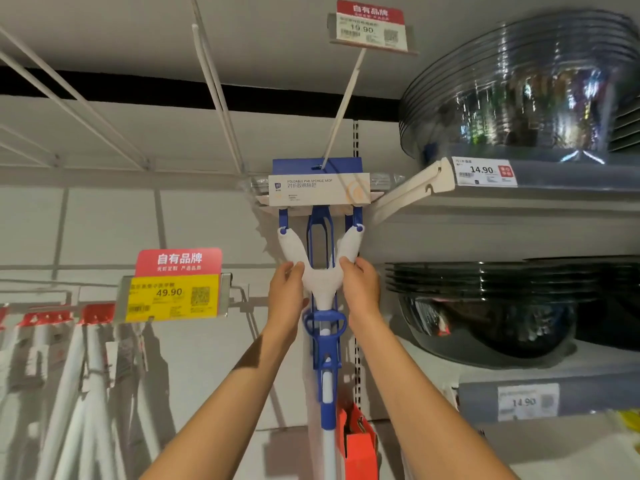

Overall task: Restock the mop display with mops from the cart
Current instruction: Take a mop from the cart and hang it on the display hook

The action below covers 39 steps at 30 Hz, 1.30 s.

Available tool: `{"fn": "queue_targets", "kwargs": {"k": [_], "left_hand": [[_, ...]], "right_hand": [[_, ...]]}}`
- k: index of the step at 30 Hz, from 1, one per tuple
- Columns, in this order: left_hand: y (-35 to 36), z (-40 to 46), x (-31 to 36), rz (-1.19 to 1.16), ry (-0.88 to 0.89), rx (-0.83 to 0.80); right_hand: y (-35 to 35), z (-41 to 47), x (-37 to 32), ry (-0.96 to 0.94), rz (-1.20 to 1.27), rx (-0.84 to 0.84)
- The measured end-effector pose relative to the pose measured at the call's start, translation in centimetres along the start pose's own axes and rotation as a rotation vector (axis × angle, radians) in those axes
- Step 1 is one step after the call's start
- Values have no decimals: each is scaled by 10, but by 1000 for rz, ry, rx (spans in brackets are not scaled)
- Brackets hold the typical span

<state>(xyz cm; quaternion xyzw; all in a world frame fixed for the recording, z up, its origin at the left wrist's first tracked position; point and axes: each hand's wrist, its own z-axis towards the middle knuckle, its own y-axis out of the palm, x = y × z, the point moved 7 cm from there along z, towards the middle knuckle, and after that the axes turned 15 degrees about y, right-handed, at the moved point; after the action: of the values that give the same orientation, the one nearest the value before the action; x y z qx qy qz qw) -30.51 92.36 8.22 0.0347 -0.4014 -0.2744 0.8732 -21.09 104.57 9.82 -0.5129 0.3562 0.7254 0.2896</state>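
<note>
Head view: mop going onto the peg

Head view, both hands up on the sponge mop. Left hand curls round the white yoke's left arm, right hand clamps the right arm. Its blue card header sits at the hook, below the price tag. Risk: if the header hole isn't fully threaded, letting go drops it. White-and-blue frame, handle hanging straight down, bowls just right.
</note>
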Motion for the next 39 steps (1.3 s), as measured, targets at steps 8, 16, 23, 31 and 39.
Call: {"fn": "queue_targets", "kwargs": {"k": [8,16,23,31,39], "left_hand": [[-16,-104,66,316,209,-121],[-44,-232,108,711,323,-274],[-56,-312,136,1002,347,-464],[-87,-365,153,1146,388,-635],[-115,-426,148,983,324,-844]], "right_hand": [[-58,-118,-20,-228,-16,-50],[-121,-227,8,-399,-293,-68],[-163,-301,30,-454,-608,-7],[-188,-373,64,-379,-883,164],[-216,-482,99,-292,-893,379]]}}
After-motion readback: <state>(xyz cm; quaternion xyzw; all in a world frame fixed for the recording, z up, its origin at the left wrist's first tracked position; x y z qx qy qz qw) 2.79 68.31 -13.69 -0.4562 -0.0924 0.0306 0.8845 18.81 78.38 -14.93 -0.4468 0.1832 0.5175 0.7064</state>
